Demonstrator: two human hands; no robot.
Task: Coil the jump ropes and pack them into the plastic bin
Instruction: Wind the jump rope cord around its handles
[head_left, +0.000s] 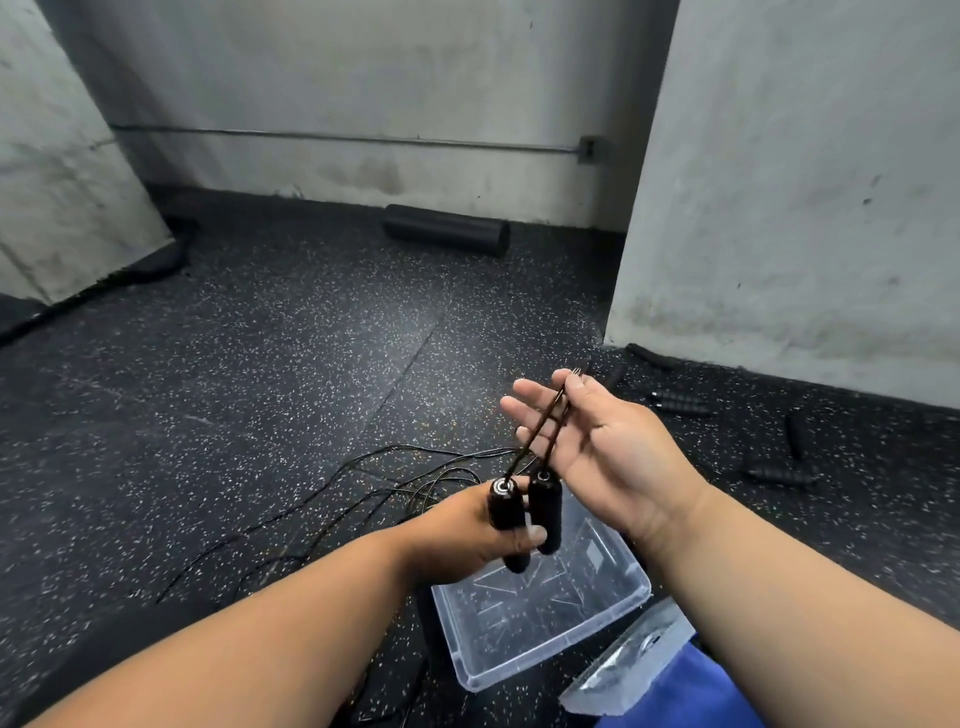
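- The left hand (467, 535) grips two black foam jump-rope handles (524, 517) side by side, fingers curled round them, thumb across the front; the handles stand nearly upright with their metal-ringed tops facing the camera.
- From those tops two thin black cords (540, 428) run up toward 1 o'clock and lie across the right hand (597, 436).
- The right hand is palm-up with fingers straight and spread; the cords cross its fingers and stick out just past the tip of the thumb-side finger. Whether the thumb pinches them I cannot tell.
- More slack rope (363, 483) lies in loose loops on the speckled rubber floor (234, 389), from 9 o'clock of the hands toward the middle.
- The clear plastic bin (540, 629) sits on the floor directly below the hands, at 6 o'clock, with nothing inside it; a small label on its bottom is too blurred to read.
- Its lid (623, 670) leans just beside it at 5 o'clock, touching a blue cloth (691, 696).
- Other black handles (680, 404) lie scattered at 3 o'clock along the concrete wall (805, 208).
- A black foam roller (447, 228) rests at 12 o'clock against the far wall.
- No brand or writing is legible anywhere.
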